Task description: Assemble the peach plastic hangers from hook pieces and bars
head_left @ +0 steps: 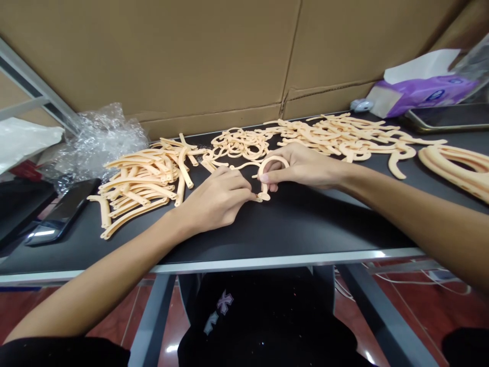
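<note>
Over tabletop [305, 229] | right fingers [270, 176] pinching curved piece [275, 159] | left fingers [244, 194] at its end, can't tell grip

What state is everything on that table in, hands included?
Peach hooked piece: held in the right hand
Right hand: closed on that piece
Left hand: fingers curled by its lower end; grip unclear
Peach curved strips: heaped loosely
Thin peach loops: jumbled together
Clear plastic wrap: crumpled
Tissue pack: open, tissue sticking out
Black smartphone: lying flat, screen dark
</note>
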### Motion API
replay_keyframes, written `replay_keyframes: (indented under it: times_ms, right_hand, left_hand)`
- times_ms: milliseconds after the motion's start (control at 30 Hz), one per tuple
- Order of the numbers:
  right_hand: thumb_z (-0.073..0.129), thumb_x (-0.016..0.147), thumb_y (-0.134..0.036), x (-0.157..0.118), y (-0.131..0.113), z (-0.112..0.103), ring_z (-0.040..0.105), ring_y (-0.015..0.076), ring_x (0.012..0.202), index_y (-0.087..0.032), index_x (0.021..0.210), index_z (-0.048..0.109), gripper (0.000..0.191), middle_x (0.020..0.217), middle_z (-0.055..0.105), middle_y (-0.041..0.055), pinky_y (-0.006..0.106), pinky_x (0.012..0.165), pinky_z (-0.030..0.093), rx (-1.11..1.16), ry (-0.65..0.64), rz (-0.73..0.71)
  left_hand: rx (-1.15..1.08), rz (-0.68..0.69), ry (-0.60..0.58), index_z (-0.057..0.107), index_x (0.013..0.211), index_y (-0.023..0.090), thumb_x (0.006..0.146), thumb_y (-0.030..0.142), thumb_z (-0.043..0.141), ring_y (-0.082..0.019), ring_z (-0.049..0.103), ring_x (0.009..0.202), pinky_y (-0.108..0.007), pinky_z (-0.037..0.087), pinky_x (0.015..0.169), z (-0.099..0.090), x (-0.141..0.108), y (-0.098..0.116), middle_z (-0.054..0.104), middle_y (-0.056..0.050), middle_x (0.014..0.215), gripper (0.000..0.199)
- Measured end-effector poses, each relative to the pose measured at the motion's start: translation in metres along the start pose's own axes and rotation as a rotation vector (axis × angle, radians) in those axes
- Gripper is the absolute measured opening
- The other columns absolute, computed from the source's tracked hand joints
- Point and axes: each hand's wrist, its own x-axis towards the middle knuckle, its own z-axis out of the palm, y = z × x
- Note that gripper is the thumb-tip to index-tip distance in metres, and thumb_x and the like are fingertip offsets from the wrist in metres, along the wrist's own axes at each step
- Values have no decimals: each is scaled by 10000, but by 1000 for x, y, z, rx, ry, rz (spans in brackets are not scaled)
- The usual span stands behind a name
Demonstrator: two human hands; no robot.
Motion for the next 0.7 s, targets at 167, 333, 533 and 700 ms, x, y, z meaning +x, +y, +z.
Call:
replay_keyframes:
  times_ms: [167, 333, 533, 700]
  right_hand:
    - [861, 771, -342, 0, -3, 2, 622, 122, 611, -149, 721, 717, 246, 669, 725, 33, 266, 622, 520, 18, 4, 4]
    - [865, 767, -379, 1, -5, 1, 639, 124, 614, -181, 719, 716, 252, 693, 744, 27, 266, 618, 523, 0, 0, 16]
    - [830, 786, -320, 2, -3, -1, 646, 135, 608, -172, 738, 720, 190, 692, 740, 35, 274, 611, 512, -42, -26, -33]
    - [792, 789, -245, 3, -9, -1, 655, 141, 602, -173, 705, 715, 134, 652, 725, 19, 263, 596, 484, -134, -29, -53]
  left_hand:
    - [-4, -7, 4, 730, 1015, 167, 1036, 143, 511, -180, 679, 934, -361, 468, 894, 1, 0, -1, 778, -65, 1008, 222]
    - [-20, -11, 28, 738, 989, 175, 1028, 152, 529, -183, 670, 892, -377, 486, 887, 3, 0, -2, 790, -59, 989, 214]
    - [3, -27, 6, 737, 966, 165, 1038, 167, 511, -189, 662, 895, -376, 481, 882, 2, 1, -2, 773, -80, 967, 237]
    - [31, -1, -9, 731, 965, 151, 1035, 151, 508, -193, 663, 907, -376, 477, 878, 2, 1, -2, 768, -85, 972, 234]
